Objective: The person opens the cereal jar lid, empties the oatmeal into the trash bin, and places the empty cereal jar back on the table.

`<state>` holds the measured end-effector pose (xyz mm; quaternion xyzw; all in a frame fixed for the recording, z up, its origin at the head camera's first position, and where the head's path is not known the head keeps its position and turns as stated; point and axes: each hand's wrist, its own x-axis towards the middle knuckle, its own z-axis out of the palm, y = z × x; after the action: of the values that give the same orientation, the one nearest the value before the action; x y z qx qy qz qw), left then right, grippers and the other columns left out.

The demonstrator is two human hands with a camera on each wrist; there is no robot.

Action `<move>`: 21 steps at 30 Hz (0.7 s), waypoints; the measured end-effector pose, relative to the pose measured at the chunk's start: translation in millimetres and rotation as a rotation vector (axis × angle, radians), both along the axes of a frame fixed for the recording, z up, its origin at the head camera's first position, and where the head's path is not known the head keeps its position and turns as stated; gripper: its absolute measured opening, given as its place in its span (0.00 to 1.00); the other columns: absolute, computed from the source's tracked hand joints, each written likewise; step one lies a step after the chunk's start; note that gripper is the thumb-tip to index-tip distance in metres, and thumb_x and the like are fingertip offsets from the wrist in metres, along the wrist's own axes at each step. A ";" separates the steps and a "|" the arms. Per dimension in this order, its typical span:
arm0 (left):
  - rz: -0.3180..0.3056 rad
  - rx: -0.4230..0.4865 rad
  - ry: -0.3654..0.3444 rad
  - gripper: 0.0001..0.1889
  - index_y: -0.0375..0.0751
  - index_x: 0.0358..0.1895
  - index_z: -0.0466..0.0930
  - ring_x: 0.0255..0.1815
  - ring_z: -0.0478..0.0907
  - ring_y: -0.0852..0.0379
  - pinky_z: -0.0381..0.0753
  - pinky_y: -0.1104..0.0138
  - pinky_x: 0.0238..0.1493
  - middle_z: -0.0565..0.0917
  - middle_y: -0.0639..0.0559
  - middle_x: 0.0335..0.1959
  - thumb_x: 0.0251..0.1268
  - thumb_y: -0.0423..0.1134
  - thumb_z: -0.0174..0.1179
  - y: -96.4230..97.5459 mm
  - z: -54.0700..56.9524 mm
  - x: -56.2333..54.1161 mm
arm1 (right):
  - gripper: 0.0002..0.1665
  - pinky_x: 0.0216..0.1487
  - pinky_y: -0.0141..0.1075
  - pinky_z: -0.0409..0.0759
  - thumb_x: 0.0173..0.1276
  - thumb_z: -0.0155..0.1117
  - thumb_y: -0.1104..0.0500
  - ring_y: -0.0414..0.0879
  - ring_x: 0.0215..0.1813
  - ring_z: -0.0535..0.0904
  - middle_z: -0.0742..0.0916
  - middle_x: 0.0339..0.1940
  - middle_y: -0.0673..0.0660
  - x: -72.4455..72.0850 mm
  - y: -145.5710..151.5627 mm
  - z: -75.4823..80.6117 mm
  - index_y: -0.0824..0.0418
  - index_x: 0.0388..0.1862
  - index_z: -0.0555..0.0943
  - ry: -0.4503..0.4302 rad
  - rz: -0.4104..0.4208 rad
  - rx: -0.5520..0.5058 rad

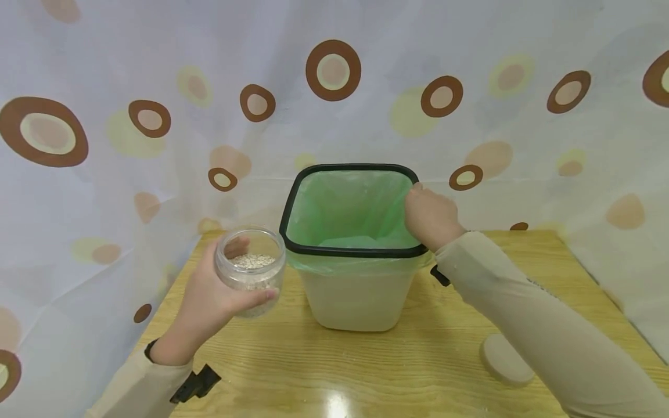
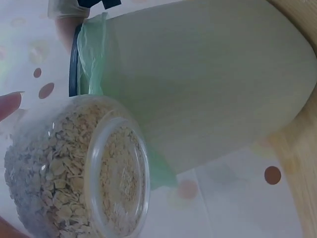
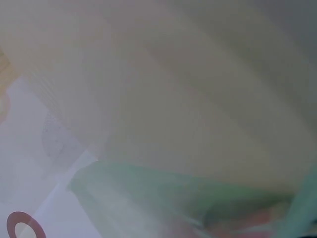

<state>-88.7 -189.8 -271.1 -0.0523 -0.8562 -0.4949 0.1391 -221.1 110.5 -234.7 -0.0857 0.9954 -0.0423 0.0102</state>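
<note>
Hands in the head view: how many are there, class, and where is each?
2. The left hand holds the clear jar, left of the bin; the right hand grips the bin's black rim, on its right side.

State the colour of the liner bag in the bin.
The liner bag is pale, translucent green; the head view shows it best.

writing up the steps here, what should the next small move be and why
I'd probably have the left hand bring the jar over the bin: the jar looks open-topped, has oats inside, and is held left of the bin's opening, not above it, while the right hand is at the right side of the black rim.
</note>
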 end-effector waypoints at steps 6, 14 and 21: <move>0.051 -0.064 0.040 0.49 0.31 0.65 0.60 0.58 0.70 0.44 0.70 0.52 0.57 0.72 0.41 0.60 0.38 0.37 0.80 -2.8 12.6 -18.0 | 0.28 0.33 0.53 0.81 0.73 0.39 0.69 0.54 0.23 0.78 0.77 0.16 0.62 -0.8 -2.0 -0.8 0.85 0.67 0.56 0.000 -0.003 0.003; 0.072 -0.169 0.141 0.50 0.29 0.66 0.60 0.57 0.70 0.41 0.71 0.48 0.56 0.71 0.37 0.59 0.37 0.36 0.80 1.6 23.5 -47.2 | 0.27 0.35 0.54 0.81 0.74 0.39 0.69 0.55 0.24 0.78 0.77 0.17 0.63 0.3 0.9 -0.9 0.85 0.67 0.56 0.012 -0.001 -0.001; 0.079 -0.256 0.241 0.46 0.28 0.61 0.63 0.53 0.71 0.40 0.71 0.47 0.54 0.73 0.36 0.53 0.34 0.35 0.80 -0.5 32.9 -63.0 | 0.27 0.29 0.49 0.80 0.74 0.39 0.69 0.48 0.16 0.69 0.76 0.14 0.61 1.5 0.1 -1.2 0.85 0.68 0.55 0.021 0.010 0.005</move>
<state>-151.7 -190.3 -238.2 -0.0946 -0.8907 -0.3662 0.2522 -219.6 110.6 -235.9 -0.0910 0.9951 -0.0391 0.0003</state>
